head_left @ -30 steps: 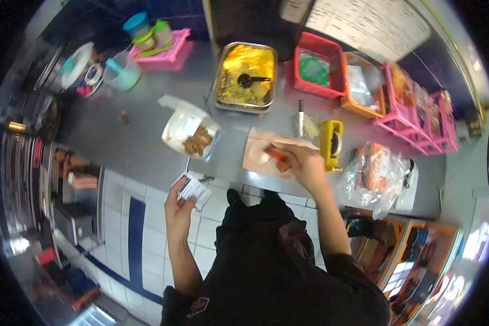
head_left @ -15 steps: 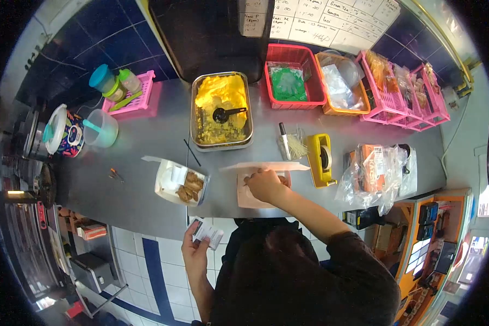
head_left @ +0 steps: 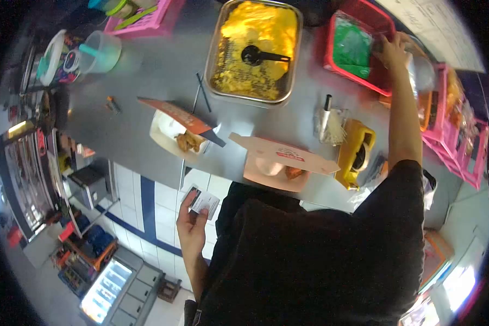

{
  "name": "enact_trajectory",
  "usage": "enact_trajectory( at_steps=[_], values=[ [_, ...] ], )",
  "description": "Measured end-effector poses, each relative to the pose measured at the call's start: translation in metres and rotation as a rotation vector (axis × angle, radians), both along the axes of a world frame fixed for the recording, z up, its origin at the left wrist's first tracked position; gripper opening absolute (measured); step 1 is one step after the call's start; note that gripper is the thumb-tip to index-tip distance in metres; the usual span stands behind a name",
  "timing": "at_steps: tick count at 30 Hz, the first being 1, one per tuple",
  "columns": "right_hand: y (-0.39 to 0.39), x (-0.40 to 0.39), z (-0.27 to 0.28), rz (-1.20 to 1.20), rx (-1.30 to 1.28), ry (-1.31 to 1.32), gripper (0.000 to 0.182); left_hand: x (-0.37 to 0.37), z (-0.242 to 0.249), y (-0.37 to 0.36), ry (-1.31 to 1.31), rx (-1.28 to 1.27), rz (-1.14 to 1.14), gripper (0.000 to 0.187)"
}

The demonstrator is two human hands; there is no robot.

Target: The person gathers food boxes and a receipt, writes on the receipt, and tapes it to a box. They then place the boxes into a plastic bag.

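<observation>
Below the counter's front edge, my left hand pinches a small white printed card between thumb and fingers. My right hand reaches over the right side of a red basket, its fingertips dark and partly hidden inside. A packet with green contents lies in that basket, left of the fingers. Two paper food boxes stand near the counter's front. The left box holds brown fried pieces and white rice, its lid raised. The right box also has its lid tilted up, with food showing inside.
A metal tray of yellow food with a black scoop stands at the back. Right of the boxes are a yellow tape dispenser, a marker and a bag of toothpicks. Pink baskets line the right.
My right hand has left the right box and moved up and right to the red basket. Both box lids sit differently, tilted over their boxes. My left hand still holds the card; the view has shifted.
</observation>
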State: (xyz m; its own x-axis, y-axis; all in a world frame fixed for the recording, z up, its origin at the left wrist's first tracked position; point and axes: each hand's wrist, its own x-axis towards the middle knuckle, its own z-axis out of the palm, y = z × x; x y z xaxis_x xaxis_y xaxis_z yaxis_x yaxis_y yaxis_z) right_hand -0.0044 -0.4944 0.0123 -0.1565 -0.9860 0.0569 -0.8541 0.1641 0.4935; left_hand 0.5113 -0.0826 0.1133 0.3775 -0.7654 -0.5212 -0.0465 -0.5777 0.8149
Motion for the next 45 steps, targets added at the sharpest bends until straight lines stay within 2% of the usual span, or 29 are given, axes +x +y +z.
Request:
enact_trajectory(
  at_steps=[2, 4, 7, 8, 10, 12, 13, 14, 15, 16, 17, 18, 19, 20, 24, 25, 27, 29, 31, 33, 35, 36, 38, 39, 40, 41, 42, 43, 45],
  values=[
    [-0.007, -0.020, -0.025, 0.014, 0.066, 0.071, 0.049, 0.002, 0.003, 0.007, -0.030, 0.001, 0.073, 0.045],
    [-0.019, -0.018, -0.030, -0.070, -0.046, -0.045, 0.037, 0.002, 0.008, 0.008, -0.068, 0.021, 0.156, 0.046],
    [-0.003, 0.004, 0.000, -0.024, -0.069, -0.032, 0.032, 0.004, 0.012, 0.014, -0.076, 0.026, 0.170, 0.047],
    [-0.002, -0.015, -0.007, 0.079, -0.212, -0.043, 0.032, 0.007, 0.007, 0.019, -0.062, -0.007, 0.187, 0.047],
    [0.000, -0.037, 0.014, 0.429, -0.394, -0.246, 0.036, 0.006, 0.010, 0.017, -0.064, -0.021, 0.187, 0.047],
    [0.064, 0.026, 0.089, 0.387, -0.531, -0.594, 0.033, 0.012, 0.005, 0.018, -0.042, -0.066, 0.168, 0.046],
    [0.106, 0.070, 0.121, 0.432, -0.626, -0.892, 0.031, 0.015, 0.001, 0.019, -0.043, -0.070, 0.175, 0.046],
    [0.143, 0.097, 0.137, 0.535, -0.683, -0.935, 0.029, 0.019, -0.002, 0.018, -0.014, -0.069, 0.161, 0.046],
    [0.190, 0.133, 0.154, 0.376, -0.637, -1.166, 0.026, 0.024, -0.005, 0.017, 0.016, -0.069, 0.138, 0.045],
    [0.237, 0.139, 0.154, 0.510, -0.520, -1.151, 0.024, 0.028, -0.005, 0.014, -0.022, -0.021, 0.088, 0.043],
    [0.282, 0.149, 0.142, 0.502, -0.356, -1.363, 0.024, 0.032, -0.009, 0.012, -0.018, -0.029, 0.069, 0.043],
    [0.305, 0.180, 0.155, 0.728, -0.058, -1.327, 0.031, 0.036, -0.014, 0.012, 0.020, -0.058, 0.052, 0.041],
    [0.324, 0.216, 0.159, 0.692, 0.156, -1.285, 0.039, 0.039, -0.017, 0.011, 0.061, -0.090, 0.031, 0.040],
    [0.338, 0.248, 0.153, 0.685, 0.211, -1.332, 0.044, 0.039, -0.013, 0.007, 0.096, -0.094, 0.039, 0.039],
    [0.373, 0.310, 0.049, 0.519, 0.077, -0.827, 0.049, 0.055, -0.014, 0.003, 0.145, -0.222, -0.141, 0.038],
    [0.372, 0.319, 0.047, 0.507, 0.051, -0.806, 0.049, 0.056, -0.015, 0.003, 0.161, -0.244, -0.163, 0.038],
    [0.372, 0.335, 0.049, 0.314, 0.030, -0.859, 0.046, 0.059, -0.015, 0.001, 0.254, -0.353, -0.253, 0.037],
    [0.389, 0.338, 0.070, 0.243, -0.029, -0.849, 0.039, 0.064, -0.022, 0.002, 0.281, -0.399, -0.361, 0.036],
    [0.420, 0.319, 0.068, 0.156, -0.111, -1.049, 0.034, 0.061, -0.027, 0.005, 0.349, -0.378, -0.505, 0.034],
    [0.446, 0.281, 0.041, 0.010, -0.124, -1.105, 0.031, 0.048, -0.032, 0.006, 0.367, -0.374, -0.597, 0.033],
    [0.467, 0.237, 0.002, -0.402, -0.148, -1.339, 0.044, 0.032, -0.031, 0.005, 0.205, -0.283, -0.759, 0.033],
    [0.472, 0.222, -0.012, -0.408, -0.176, -1.329, 0.044, 0.023, -0.052, 0.008, 0.152, -0.367, -0.803, 0.032],
    [0.476, 0.198, -0.039, -0.686, -0.749, -1.292, 0.067, -0.002, -0.059, 0.009, 0.078, -0.439, -0.920, 0.030],
    [0.474, 0.185, -0.053, -0.688, -0.764, -1.299, 0.067, -0.017, -0.061, 0.010, 0.041, -0.460, -0.979, 0.029],
    [0.466, 0.172, -0.064, -0.649, -0.814, -1.265, 0.075, -0.036, -0.059, 0.011, 0.010, -0.535, -1.020, 0.025],
    [0.460, 0.161, -0.075, -0.612, -0.862, -1.231, 0.083, -0.056, -0.055, 0.010, -0.020, -0.420, -1.125, 0.022],
    [0.453, 0.152, -0.079, -0.458, -0.863, -1.170, 0.082, -0.077, -0.059, 0.011, -0.033, -0.397, -1.200, 0.022],
    [0.447, 0.148, -0.070, -0.449, -0.871, -1.183, 0.082, -0.100, -0.065, 0.012, 0.026, -0.469, -1.229, 0.022],
    [0.438, 0.137, -0.047, -0.442, -0.715, -1.325, 0.073, -0.148, -0.070, 0.012, 0.068, -0.618, -1.281, 0.026]
  ],
)
